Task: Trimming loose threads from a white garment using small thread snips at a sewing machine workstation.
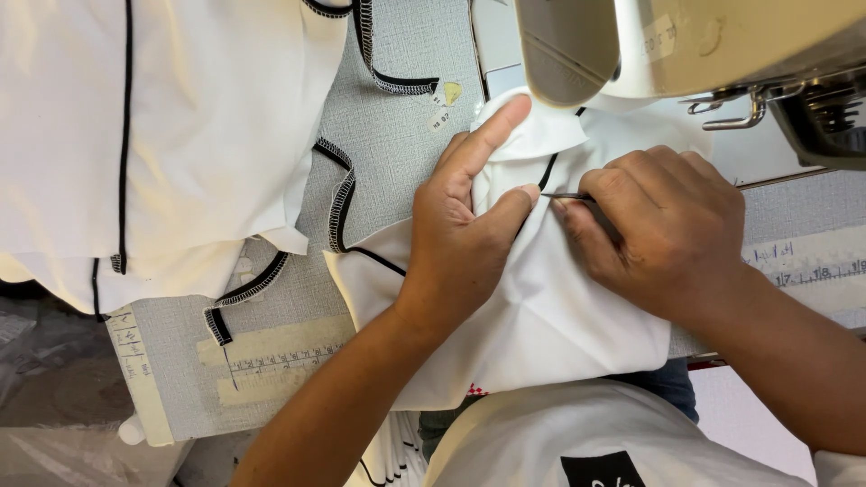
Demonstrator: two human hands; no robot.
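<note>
A white fabric piece [550, 316] with black piping lies on the grey sewing table [397, 144] under the head of a cream sewing machine [686, 45]. My left hand [460, 225] presses flat on the fabric, index finger stretched toward the machine and thumb pinching a fold at the black seam. My right hand [658, 225] holds a thin dark metal tool [566, 196], its tip pointing left at the fold by my left thumb.
A stack of white garment pieces [180, 126] with black overlocked edges covers the table's left side. Paper measuring strips [271, 361] are taped to the table front and at the right. The presser-foot assembly [749, 108] sits at the upper right.
</note>
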